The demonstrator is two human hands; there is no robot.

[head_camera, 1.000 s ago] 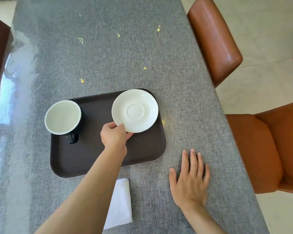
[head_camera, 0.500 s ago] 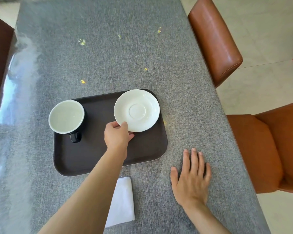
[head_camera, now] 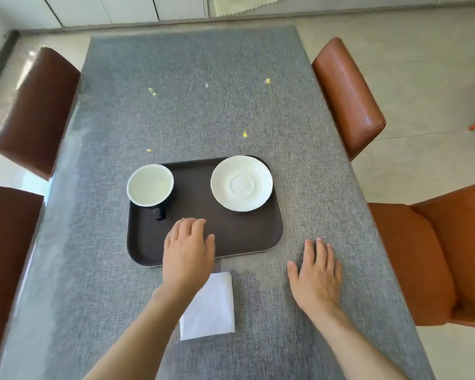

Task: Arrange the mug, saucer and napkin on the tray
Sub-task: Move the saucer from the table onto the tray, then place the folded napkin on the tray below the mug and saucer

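A dark brown tray lies on the grey table. A black mug with a white inside stands in the tray's far left corner, handle toward me. A white saucer rests in the tray's far right corner. A folded white napkin lies on the table just in front of the tray, partly under my left wrist. My left hand hovers over the tray's near edge, fingers apart, holding nothing. Flat on the table to the right of the tray rests my right hand.
Brown leather chairs stand on both sides: two on the left, two on the right. The table's right edge runs close to my right hand. Small yellow specks dot the far tabletop.
My left hand has let go of the saucer and pulled back toward me over the tray's near edge. The saucer stays on the tray. The view has widened.
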